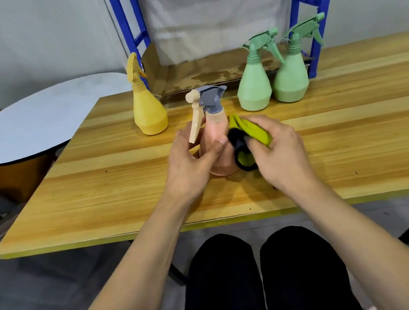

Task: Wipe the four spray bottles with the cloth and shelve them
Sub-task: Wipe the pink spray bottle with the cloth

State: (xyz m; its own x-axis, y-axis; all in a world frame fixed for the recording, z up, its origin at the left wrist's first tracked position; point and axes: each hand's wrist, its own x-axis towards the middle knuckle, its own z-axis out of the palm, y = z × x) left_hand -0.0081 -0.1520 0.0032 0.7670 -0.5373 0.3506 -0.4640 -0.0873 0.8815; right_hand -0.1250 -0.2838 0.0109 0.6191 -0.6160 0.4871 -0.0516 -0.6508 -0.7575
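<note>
A pink spray bottle (217, 131) with a grey nozzle and beige trigger stands mid-table. My left hand (190, 162) grips its body from the left. My right hand (279, 151) holds a bunched yellow-green and black cloth (245, 143) pressed against the bottle's right side. A yellow spray bottle (148, 110) stands behind to the left. Two green spray bottles (254, 85) (292, 79) stand side by side behind to the right, the second one against the shelf's front edge.
The wooden table (124, 194) carries everything. A blue metal shelf frame (320, 10) with a stained cardboard shelf (209, 73) stands at the table's far edge. A round white table (32, 120) lies to the left. My legs show under the near edge.
</note>
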